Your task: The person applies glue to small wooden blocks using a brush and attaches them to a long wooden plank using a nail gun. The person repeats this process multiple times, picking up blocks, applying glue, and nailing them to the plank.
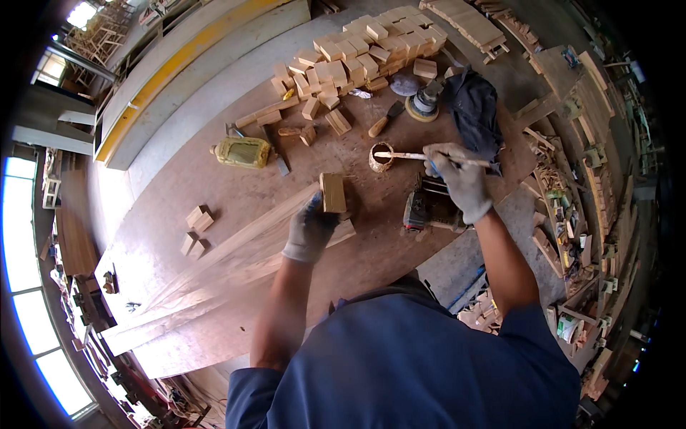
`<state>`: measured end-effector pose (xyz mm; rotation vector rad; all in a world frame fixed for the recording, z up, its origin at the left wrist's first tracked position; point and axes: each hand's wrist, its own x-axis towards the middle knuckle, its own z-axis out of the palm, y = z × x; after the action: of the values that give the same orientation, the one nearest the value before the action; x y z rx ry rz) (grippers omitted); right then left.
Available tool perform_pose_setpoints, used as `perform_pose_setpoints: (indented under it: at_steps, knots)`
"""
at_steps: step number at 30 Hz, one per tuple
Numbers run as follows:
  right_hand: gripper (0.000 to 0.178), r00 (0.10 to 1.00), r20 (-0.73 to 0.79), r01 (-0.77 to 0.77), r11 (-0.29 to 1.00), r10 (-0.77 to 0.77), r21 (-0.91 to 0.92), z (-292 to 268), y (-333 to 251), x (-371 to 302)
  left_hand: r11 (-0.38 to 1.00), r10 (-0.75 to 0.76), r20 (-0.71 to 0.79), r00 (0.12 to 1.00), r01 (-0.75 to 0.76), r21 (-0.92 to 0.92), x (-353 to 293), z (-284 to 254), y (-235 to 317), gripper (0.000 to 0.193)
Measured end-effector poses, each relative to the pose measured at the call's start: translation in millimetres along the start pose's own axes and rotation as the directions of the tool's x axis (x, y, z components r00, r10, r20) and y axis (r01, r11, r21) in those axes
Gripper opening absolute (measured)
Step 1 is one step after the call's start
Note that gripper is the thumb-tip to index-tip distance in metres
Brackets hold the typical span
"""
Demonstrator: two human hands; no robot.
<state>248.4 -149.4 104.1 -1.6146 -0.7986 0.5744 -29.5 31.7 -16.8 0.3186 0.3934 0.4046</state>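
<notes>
Two gloved hands are busy over a big plywood worktable (214, 236). The left hand (309, 230), in a grey glove, has its fingers closed round a small wooden block (333, 192), holding it upright on the near end of a long pale plank (236, 247) that runs away toward the person's left. The right hand (461, 179), also gloved, pinches the handle of a thin brush (414, 156); its fingers are curled tight about the stick, and the brush tip reaches across the mouth of a small round glue pot (381, 157), which stands on the table just beyond the block.

Just beneath the right hand a dark power tool (427, 207) lies on the table. Farther off sit a round orbital sander (424, 104) and, beside it, a crumpled dark blue cloth (475, 111). A heap of cut wooden blocks (364, 53) is stacked at the far side, with loose ones scattered near it. A yellow-green tool (243, 152) lies well to the left of the pot, and a few more little blocks (196, 230) rest near the left edge of the table.
</notes>
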Motion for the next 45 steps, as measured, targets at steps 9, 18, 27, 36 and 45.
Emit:
perform_pose_setpoints:
  at_steps: [9,18,27,36,45]
  knots:
    - [0.032,0.999,-0.029,-0.053,0.881,0.044,-0.47,49,87,71,-0.535,0.35,0.355,0.867,-0.125,0.835,-73,49,33,0.05]
    - [0.049,0.955,0.001,-0.265,0.854,0.297,-0.447,50,91,6,-0.728,0.076,0.327,0.942,-0.172,0.664,-77,12,-13,0.063]
    - [0.03,0.961,0.012,-0.247,0.879,0.276,-0.407,30,119,-94,-0.747,0.054,0.263,0.963,-0.136,0.651,-58,17,-23,0.06]
    - [0.031,0.987,0.109,-0.06,0.911,0.114,-0.409,54,126,-112,-0.745,0.036,0.191,0.981,-0.1,0.66,-52,16,-25,0.063]
    - [0.034,0.961,0.22,-0.092,0.942,0.17,-0.324,114,120,-113,-0.725,0.1,0.123,0.987,-0.012,0.689,-38,26,-30,0.065]
